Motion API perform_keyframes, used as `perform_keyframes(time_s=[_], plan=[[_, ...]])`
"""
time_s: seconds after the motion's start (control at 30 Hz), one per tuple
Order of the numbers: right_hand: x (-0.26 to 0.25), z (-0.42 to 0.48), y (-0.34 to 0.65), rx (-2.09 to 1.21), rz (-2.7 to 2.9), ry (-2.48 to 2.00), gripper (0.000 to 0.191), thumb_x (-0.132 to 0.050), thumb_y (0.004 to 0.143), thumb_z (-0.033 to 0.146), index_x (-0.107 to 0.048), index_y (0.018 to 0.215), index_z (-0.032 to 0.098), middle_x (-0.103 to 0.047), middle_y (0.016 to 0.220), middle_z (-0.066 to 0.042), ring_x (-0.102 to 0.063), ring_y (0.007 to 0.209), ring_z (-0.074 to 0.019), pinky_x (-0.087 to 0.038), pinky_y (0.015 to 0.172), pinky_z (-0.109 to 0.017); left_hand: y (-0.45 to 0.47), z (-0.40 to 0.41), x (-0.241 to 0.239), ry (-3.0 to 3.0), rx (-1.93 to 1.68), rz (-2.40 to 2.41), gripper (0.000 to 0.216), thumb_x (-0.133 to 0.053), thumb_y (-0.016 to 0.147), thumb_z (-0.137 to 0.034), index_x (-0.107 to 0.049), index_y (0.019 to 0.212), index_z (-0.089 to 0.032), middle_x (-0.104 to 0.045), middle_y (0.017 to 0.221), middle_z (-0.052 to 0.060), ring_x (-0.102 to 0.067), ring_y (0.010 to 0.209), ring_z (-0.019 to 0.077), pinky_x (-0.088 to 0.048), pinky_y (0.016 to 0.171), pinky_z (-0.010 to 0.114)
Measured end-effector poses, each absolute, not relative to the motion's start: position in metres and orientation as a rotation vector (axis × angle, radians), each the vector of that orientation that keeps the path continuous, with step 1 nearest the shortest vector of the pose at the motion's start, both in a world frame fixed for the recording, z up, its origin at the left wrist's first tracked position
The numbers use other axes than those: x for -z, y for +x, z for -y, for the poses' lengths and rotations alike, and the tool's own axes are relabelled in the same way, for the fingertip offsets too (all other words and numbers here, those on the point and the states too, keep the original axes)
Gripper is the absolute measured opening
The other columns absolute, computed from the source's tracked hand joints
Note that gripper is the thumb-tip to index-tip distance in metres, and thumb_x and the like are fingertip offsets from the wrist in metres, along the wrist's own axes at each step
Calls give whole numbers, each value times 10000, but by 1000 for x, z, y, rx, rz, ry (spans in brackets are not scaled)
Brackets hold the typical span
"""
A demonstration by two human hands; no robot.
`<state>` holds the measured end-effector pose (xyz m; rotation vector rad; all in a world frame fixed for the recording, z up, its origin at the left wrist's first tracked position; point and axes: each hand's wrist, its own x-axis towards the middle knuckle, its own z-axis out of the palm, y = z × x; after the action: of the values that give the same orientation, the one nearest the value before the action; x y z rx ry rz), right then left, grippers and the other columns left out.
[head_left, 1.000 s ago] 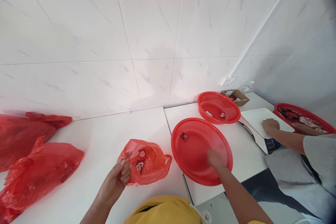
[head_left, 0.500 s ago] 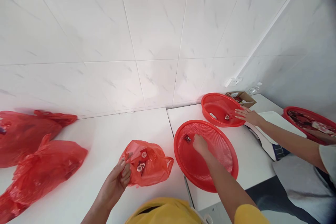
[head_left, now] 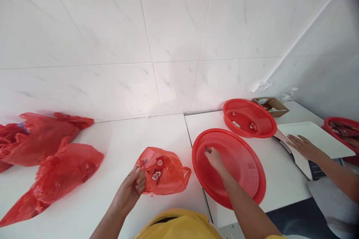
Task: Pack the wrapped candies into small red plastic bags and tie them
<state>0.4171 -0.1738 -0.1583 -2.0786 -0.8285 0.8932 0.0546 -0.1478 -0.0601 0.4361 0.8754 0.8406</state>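
My left hand grips the edge of a small red plastic bag lying on the white table; wrapped sweets show through the bag. My right hand reaches into the near red mesh basket, with its fingers closed on a small dark-red wrapped sweet at the basket's far left side.
A second red basket with a few sweets stands behind. Large red bags lie at the left. Another person's hand rests on a white scale at right, near a third red basket and a cardboard box.
My right hand moved from the basket's near side to the sweet at its far left and closed on it. The other person's hand reached to the back basket, then returned to the scale.
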Motion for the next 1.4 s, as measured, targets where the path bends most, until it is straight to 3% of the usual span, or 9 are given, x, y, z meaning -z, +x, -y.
perform_keyframes(time_s=[0.13, 0.33, 0.5, 0.7, 0.83, 0.9, 1.0, 1.13, 1.4], plan=[[102, 181, 388, -938, 829, -1771, 212, -568, 781, 415, -593, 903, 244, -655, 953, -75, -606, 830, -226, -465, 654, -319, 57, 145, 57, 430, -847, -886, 425, -677, 821, -306, -542, 1214, -213, -324, 600, -83, -276, 489, 53, -239, 446, 195], [42, 183, 304, -1192, 1081, -1385, 125, -598, 751, 285, -598, 865, 234, -637, 875, -10, -594, 848, -185, -476, 768, -314, 56, 144, 58, 447, -837, -853, 441, -677, 820, -310, -535, 1225, -208, -310, 598, -83, -258, 484, 54, -230, 438, 193], [55, 177, 265, -999, 1436, -1468, 455, -684, 717, 292, -541, 1149, 284, -566, 1153, -42, -557, 1057, -218, -475, 902, -370, 49, 150, 60, 454, -859, -835, 432, -678, 823, -315, -532, 1214, -207, -321, 598, -84, -263, 483, 51, -235, 437, 190], [80, 182, 292, -535, 1716, -1720, 434, -617, 747, 205, -539, 1170, 263, -558, 1165, -91, -520, 1108, -288, -446, 939, -466, 38, 154, 61, 449, -908, -819, 278, -685, 820, -290, -559, 1050, -200, -332, 584, -83, -272, 474, 50, -237, 432, 187], [93, 198, 301, -543, 1726, -1911, 520, -611, 763, 244, -478, 1265, 248, -551, 1194, -125, -565, 1032, -289, -473, 825, -412, 38, 152, 58, 459, -908, -805, 206, -679, 827, -298, -562, 966, -200, -336, 586, -76, -282, 481, 51, -244, 441, 189], [98, 204, 300, -636, 1674, -2005, 396, -583, 778, 254, -533, 1170, 234, -587, 1108, -117, -594, 890, -247, -457, 706, -352, 39, 150, 55, 482, -905, -804, 215, -670, 834, -313, -570, 985, -197, -332, 588, -76, -279, 486, 51, -250, 448, 188], [97, 207, 299, -773, 1603, -2065, 65, -522, 800, 267, -550, 772, 216, -607, 810, -47, -528, 664, -169, -359, 574, -289, 39, 146, 49, 544, -916, -808, 305, -670, 827, -329, -574, 1081, -190, -329, 595, -78, -270, 491, 53, -247, 450, 183], [73, 205, 305, -870, 1371, -1919, 255, -519, 802, 346, -386, 623, 221, -457, 603, 38, -383, 557, -121, -280, 518, -257, 34, 138, 27, 747, -972, -937, 432, -694, 790, -353, -568, 1166, -183, -326, 582, -87, -267, 494, 58, -266, 463, 178], [24, 205, 323, -941, 1194, -1639, 288, -543, 815, 435, -423, 665, 221, -427, 651, 40, -401, 618, -132, -336, 569, -260, 32, 131, -28, 1325, -874, -1292, 460, -697, 748, -390, -609, 1171, -233, -543, 764, -30, -535, 777, 137, -446, 757, 259]])
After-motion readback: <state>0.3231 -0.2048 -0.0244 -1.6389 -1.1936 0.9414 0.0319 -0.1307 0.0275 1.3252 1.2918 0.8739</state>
